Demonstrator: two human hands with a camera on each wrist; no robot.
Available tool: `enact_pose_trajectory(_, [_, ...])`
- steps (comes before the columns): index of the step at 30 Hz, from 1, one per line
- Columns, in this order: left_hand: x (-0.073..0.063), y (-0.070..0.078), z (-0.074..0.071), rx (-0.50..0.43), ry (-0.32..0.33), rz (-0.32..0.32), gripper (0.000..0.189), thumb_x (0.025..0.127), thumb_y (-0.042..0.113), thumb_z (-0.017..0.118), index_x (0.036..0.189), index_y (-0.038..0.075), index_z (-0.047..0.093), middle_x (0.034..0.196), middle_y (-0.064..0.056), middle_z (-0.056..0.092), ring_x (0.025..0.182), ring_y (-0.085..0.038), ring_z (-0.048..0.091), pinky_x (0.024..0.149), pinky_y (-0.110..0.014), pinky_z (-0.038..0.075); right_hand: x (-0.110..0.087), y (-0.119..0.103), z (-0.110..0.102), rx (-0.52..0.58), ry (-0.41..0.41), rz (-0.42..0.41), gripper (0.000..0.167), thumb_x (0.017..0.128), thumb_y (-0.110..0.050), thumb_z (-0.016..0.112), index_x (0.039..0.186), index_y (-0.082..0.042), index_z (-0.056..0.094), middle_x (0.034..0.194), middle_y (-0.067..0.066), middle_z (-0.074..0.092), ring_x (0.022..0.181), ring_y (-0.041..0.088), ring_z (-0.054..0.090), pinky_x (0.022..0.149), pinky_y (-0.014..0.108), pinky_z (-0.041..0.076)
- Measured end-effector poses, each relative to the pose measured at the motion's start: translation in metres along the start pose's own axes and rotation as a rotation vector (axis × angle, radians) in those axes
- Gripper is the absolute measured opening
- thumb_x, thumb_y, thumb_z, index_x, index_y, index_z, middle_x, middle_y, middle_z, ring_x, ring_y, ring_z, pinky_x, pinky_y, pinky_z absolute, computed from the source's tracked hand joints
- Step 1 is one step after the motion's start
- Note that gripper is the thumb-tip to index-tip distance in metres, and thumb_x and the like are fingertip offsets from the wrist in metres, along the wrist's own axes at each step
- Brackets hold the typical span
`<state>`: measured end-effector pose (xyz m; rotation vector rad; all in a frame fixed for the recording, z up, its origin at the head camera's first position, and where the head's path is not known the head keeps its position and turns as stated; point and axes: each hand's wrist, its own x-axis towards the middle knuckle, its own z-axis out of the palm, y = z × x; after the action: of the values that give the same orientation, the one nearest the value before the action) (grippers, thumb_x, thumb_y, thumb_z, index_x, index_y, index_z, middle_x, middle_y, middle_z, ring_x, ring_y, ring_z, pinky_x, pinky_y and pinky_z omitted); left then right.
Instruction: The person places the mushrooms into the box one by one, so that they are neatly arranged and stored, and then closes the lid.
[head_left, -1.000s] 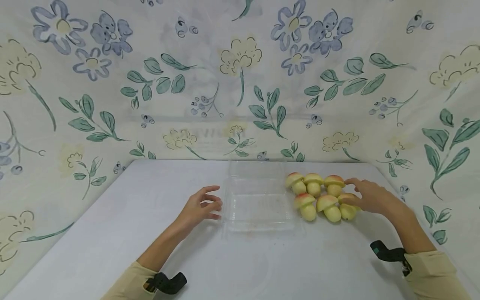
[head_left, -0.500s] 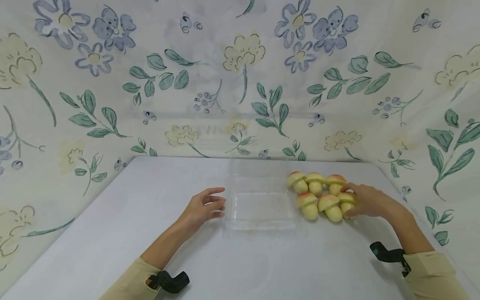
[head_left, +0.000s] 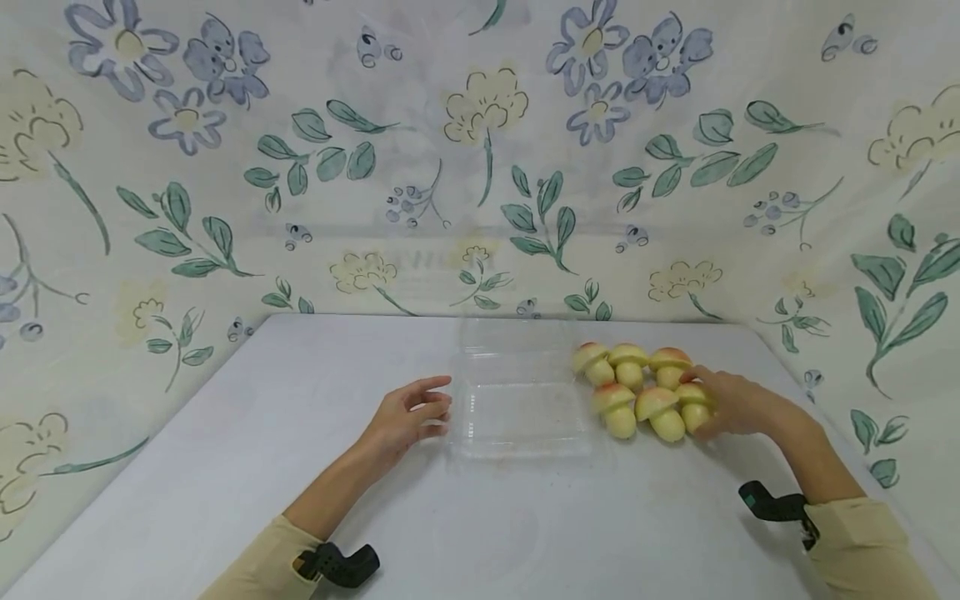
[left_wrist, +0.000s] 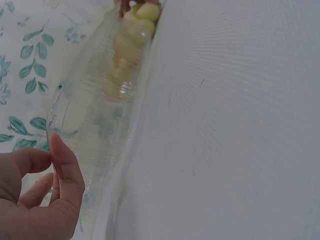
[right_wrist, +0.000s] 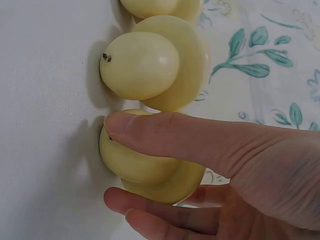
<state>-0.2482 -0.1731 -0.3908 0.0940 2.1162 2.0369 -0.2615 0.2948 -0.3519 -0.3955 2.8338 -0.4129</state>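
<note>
Several pale yellow toy mushrooms with reddish-tinged caps lie in two rows on the right of the table. My right hand (head_left: 738,404) is at the rightmost front mushroom (head_left: 696,410). In the right wrist view, the thumb lies across this mushroom's stem (right_wrist: 137,157) and the fingers curl along its other side. A clear plastic container (head_left: 528,421) lies left of the mushrooms, seemingly without contents. My left hand (head_left: 401,421) stays at its left side with fingers loosely bent; the left wrist view has the fingertips at the container's edge (left_wrist: 97,145), contact unclear.
The white table (head_left: 525,533) extends to a floral cloth (head_left: 480,167) hanging behind it. The other mushrooms (head_left: 658,412) sit close against the held one. A black wrist camera (head_left: 772,504) sits on the right forearm, another camera (head_left: 341,565) on the left.
My right hand has lowered and closed in around the rightmost front mushroom. My left hand has shifted slightly right relative to the container. The mushrooms and container keep their places.
</note>
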Motion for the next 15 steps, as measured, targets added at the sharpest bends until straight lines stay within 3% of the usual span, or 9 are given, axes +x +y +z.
enact_pose_trajectory(15, [0.0005,-0.0007,-0.0009,-0.003,-0.007,0.011,0.052,0.096,0.008,0.061,0.145,0.002,0.044,0.107,-0.003,0.055,0.089,-0.013,0.059,0.074,-0.022,0.056,-0.0016,0.0045,-0.0043,-0.014,0.008,-0.025,0.085,0.073,-0.033,0.084,0.138,0.001,0.041,0.120,0.025,0.059,0.098,0.031,0.057,0.078,0.045,0.049])
